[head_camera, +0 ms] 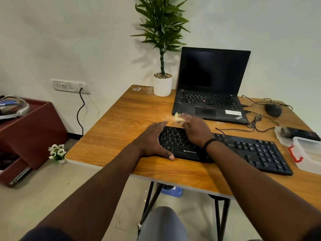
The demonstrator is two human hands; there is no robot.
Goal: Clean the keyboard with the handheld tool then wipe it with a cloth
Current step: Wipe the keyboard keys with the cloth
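Note:
A black keyboard (246,150) lies across the front of the wooden table (121,122). My left hand (152,140) lies flat with straight fingers around the keyboard's left end, thumb at its front edge. My right hand (194,129) is over the keyboard's upper left keys and grips a small yellow cloth (178,117), which is blurred. A brush-like handheld tool (295,133) with a black handle lies on a clear lid at the right edge.
An open black laptop (212,94) stands behind the keyboard, a white potted plant (163,84) to its left. A black mouse (273,109) and loose cables lie at the back right. A clear plastic box (309,153) with a red clasp sits at the right.

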